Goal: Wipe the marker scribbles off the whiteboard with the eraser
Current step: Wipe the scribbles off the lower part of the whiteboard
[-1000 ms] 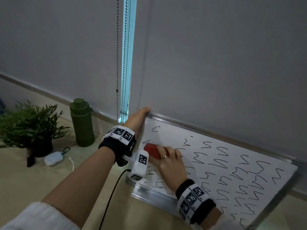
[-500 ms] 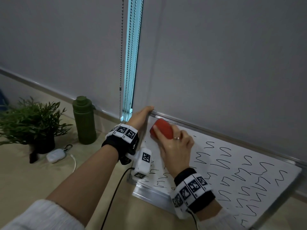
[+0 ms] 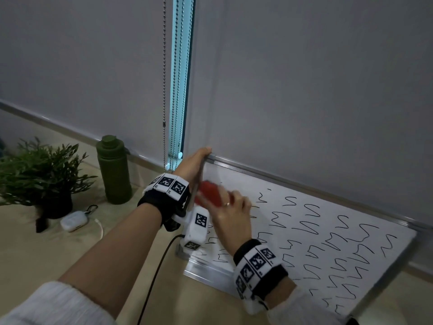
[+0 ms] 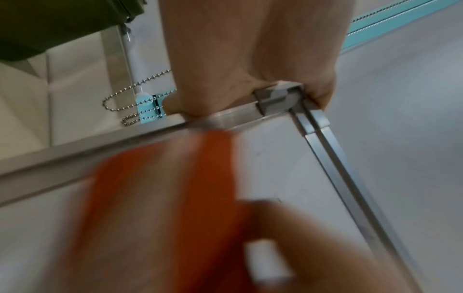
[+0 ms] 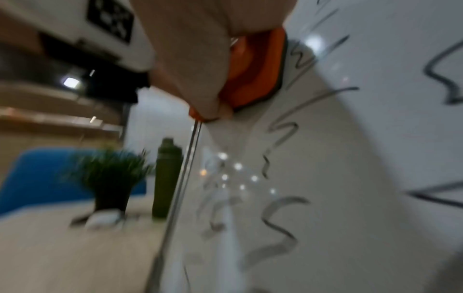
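The whiteboard (image 3: pixel 386 259) leans against the wall, covered with black marker scribbles (image 3: pixel 311 226) except near its upper left corner. My right hand (image 3: pixel 230 212) grips the red eraser (image 3: pixel 209 193) and presses it on the board near the left edge. In the right wrist view the eraser (image 5: pixel 255 75) lies flat on the board (image 5: pixel 350 158), blurred. My left hand (image 3: pixel 194 163) grips the board's upper left corner; in the left wrist view its fingers (image 4: pixel 225 59) curl round the metal frame corner (image 4: pixel 278 99), with the eraser (image 4: pixel 162 198) blurred below.
A dark green bottle (image 3: pixel 113 170), a potted plant (image 3: pixel 39 181) and a small white case (image 3: pixel 73 220) stand on the beige table (image 3: pixel 35 254) left of the board. Bead chains (image 3: pixel 173 90) hang beside the blind above the left hand.
The eraser went up to the board's top left corner and has now come back down and left along the edge. Scribbles near that corner are gone. The left hand stays on the corner.
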Demonstrator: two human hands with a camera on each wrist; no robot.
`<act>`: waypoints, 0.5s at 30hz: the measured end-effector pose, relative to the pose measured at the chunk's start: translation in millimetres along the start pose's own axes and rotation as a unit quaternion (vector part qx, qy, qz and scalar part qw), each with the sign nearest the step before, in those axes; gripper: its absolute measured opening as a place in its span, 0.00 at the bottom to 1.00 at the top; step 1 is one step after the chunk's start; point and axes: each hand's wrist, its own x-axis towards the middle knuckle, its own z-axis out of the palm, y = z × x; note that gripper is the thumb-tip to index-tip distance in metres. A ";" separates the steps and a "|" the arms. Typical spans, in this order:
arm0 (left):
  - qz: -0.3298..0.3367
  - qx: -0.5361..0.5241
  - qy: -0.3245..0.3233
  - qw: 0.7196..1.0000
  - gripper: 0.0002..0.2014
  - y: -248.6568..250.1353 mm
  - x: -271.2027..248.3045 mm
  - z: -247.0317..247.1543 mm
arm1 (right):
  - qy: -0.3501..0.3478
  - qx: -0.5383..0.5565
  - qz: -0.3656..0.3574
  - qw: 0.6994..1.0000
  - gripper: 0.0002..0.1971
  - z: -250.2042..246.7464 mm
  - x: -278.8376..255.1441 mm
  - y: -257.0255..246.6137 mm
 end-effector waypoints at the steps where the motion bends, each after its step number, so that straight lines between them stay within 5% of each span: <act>1: -0.004 0.001 0.004 1.000 0.21 1.4 -0.3 0.8 | -0.028 0.001 -0.061 0.998 0.35 5.6 -9.7 0.4; 4: -0.001 0.007 0.005 1.000 0.21 1.4 1.1 0.5 | -0.069 -0.014 -0.146 0.987 0.27 -0.4 -19.9 11.8; 10: -0.010 0.016 0.003 1.000 0.19 -0.8 5.1 -1.8 | 0.060 -0.029 0.068 0.995 0.33 -20.0 6.0 28.9; 15: -0.004 0.010 0.009 1.000 0.18 4.9 -4.7 3.2 | -0.018 -0.034 -0.087 0.995 0.37 -6.4 -25.5 25.0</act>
